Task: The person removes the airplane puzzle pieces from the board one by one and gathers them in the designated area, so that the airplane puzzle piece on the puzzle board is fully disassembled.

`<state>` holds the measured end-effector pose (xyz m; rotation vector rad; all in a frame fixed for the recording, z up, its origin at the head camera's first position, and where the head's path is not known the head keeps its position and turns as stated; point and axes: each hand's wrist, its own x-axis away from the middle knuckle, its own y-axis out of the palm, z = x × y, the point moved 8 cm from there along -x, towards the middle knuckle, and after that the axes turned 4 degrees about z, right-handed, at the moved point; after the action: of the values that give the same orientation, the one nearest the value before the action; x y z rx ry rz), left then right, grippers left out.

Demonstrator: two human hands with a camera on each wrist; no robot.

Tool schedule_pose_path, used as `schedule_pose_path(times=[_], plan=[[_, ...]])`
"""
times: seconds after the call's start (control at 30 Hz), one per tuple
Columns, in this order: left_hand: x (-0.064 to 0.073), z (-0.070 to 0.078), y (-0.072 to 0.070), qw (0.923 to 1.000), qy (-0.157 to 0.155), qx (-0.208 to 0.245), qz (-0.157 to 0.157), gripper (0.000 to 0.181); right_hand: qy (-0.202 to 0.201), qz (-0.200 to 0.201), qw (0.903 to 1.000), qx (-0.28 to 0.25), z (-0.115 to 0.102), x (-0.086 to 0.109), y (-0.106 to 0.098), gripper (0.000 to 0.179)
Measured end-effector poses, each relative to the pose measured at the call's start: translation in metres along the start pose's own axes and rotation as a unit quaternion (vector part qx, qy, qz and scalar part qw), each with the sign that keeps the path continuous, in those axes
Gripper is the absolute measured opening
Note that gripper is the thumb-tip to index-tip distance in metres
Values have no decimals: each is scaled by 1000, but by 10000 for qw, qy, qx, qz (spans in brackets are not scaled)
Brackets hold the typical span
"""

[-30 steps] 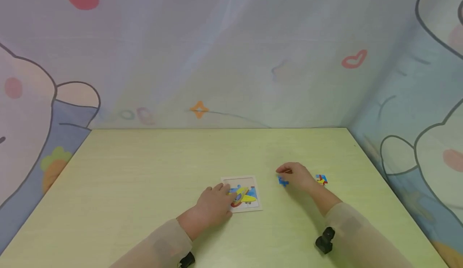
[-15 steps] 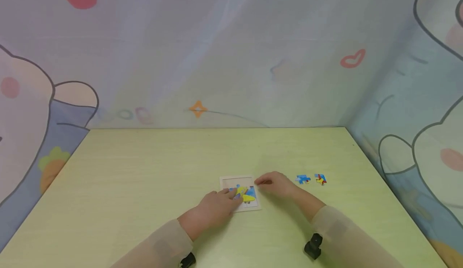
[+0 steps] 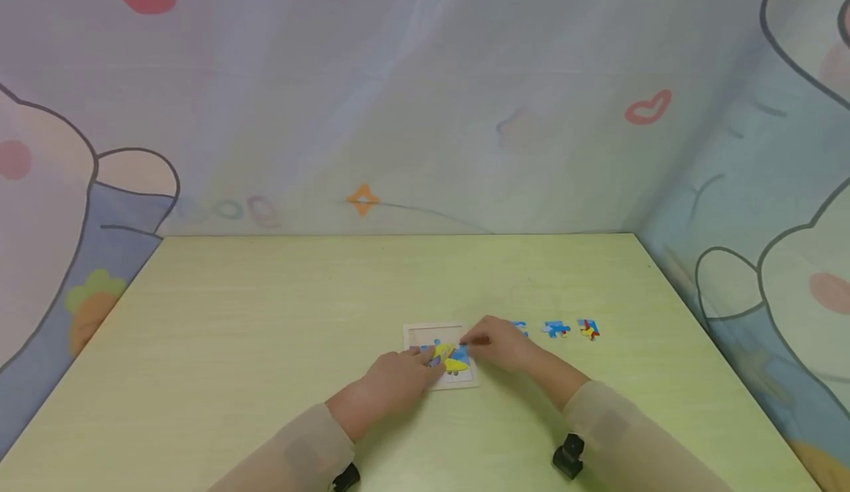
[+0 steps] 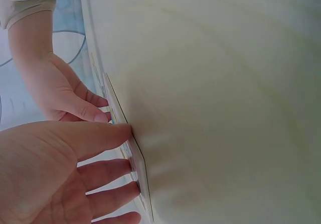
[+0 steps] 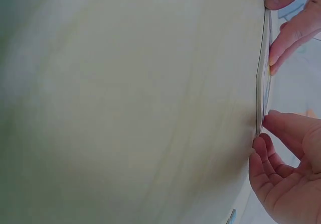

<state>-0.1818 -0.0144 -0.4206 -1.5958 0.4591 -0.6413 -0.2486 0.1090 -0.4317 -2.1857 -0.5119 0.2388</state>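
Note:
A square jigsaw puzzle in a pale frame [image 3: 432, 327] lies on the table, partly filled with a yellow airplane picture [image 3: 456, 365] on blue. My left hand [image 3: 398, 378] rests on its left side with fingers extended over the picture. In the left wrist view, the thumb of that hand [image 4: 75, 169] touches the near edge of the frame. My right hand [image 3: 499, 343] is at the frame's upper right, thumb and forefinger pinching a small blue puzzle piece that the fingertips mostly hide. In the right wrist view, this hand [image 5: 288, 163] has its other fingers curled beside the frame edge.
Right of the frame, loose puzzle pieces lie in a row: a blue piece [image 3: 521, 326] partly behind my right hand, another blue piece [image 3: 556, 329], and a red, yellow and blue piece [image 3: 588, 329]. A printed cloth [image 3: 425, 94] stands behind the pale table [image 3: 265, 293].
My right hand has moved left from above the loose pieces to the frame's upper right corner, uncovering two blue pieces. My left hand has shifted slightly over the picture.

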Motion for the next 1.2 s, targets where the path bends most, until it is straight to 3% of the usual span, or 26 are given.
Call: schedule_pose_path(times=[0.53, 0.8, 1.2], plan=[[-1, 0, 3, 10000, -71, -47, 10, 39, 460, 157, 9988, -60, -2, -6, 3, 7], [-4, 4, 1, 9999, 30, -74, 130, 34, 296, 148, 9994, -124, -5, -6, 0, 3], [-11, 9, 6, 9979, -434, -414, -248, 39, 176, 184, 9996, -139, -3, -9, 1, 3]])
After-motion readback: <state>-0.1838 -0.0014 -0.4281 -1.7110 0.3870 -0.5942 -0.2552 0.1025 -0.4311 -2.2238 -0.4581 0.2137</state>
